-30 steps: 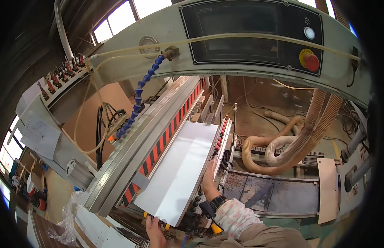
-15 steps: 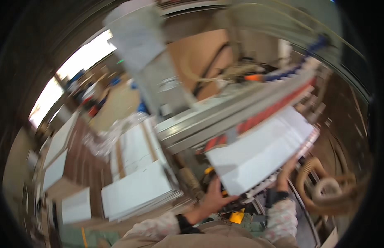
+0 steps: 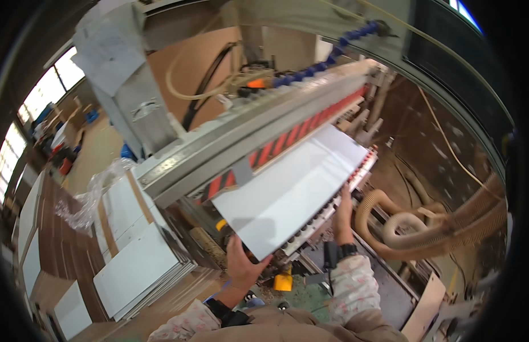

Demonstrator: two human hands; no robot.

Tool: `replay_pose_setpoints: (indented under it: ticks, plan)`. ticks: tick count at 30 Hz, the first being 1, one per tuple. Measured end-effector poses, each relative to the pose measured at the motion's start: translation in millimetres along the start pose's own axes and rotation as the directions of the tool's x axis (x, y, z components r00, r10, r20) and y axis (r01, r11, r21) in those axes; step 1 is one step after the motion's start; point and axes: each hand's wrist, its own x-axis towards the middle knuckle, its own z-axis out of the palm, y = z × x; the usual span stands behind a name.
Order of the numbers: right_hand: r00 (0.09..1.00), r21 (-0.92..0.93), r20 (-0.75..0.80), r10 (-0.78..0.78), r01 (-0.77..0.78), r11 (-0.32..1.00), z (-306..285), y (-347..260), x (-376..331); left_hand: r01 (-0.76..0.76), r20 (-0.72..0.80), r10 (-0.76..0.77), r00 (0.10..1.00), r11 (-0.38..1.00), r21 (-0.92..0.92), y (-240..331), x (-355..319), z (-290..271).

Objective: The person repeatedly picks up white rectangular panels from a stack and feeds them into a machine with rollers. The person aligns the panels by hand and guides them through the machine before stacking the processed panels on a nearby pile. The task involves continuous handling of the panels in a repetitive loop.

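Note:
A long white board (image 3: 298,188) lies at a slant on the machine's roller edge, its far side beneath a striped guard beam. My left hand (image 3: 245,267) holds its near left corner, thumb along the front edge and fingers against the short end. Farther right, my right hand (image 3: 344,215) grips the board's front edge, next to the row of rollers (image 3: 310,227). The fingertips of that hand are partly hidden at the edge.
A metal beam (image 3: 236,134) with red and black stripes crosses above the board. Stacked white and brown panels (image 3: 136,271) stand at left, with crumpled plastic film (image 3: 88,196) on them. Ribbed tan hoses (image 3: 378,239) curl at right. A blue jointed hose (image 3: 333,54) runs above the beam.
The whole view has swung, so the machine and board now appear farther left, and the picture is sharper. Both hands stay at the board, the left at its corner and the right along the front edge.

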Motion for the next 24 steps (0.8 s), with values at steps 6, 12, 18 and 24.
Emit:
replay_pose_setpoints:
  ticks: [6, 12, 18, 24]
  plan:
    - [0.972, -0.055, -0.172, -0.159, 0.151, 0.987, 44.2, 37.0, -48.9, 0.051, 0.121, -0.024, 0.992, 0.974, -0.22, -25.0, -3.2, -9.8]
    - [0.894, -0.488, -0.26, -0.365, 0.205, 0.849, 67.1, 44.4, -58.2, -0.032, 0.236, 0.116, 0.965, 0.943, -0.332, -36.3, 9.3, -26.2]
    - [0.897, -0.395, -0.259, -0.358, 0.239, 0.887, 69.0, 54.3, -55.7, 0.045, 0.341, 0.081, 0.937, 0.937, -0.346, -24.1, 18.0, -48.2]
    - [0.881, -0.489, -0.273, -0.387, 0.219, 0.844, 70.3, 49.2, -59.7, -0.018, 0.456, 0.214, 0.864, 0.918, -0.397, -42.2, 18.4, -50.8]
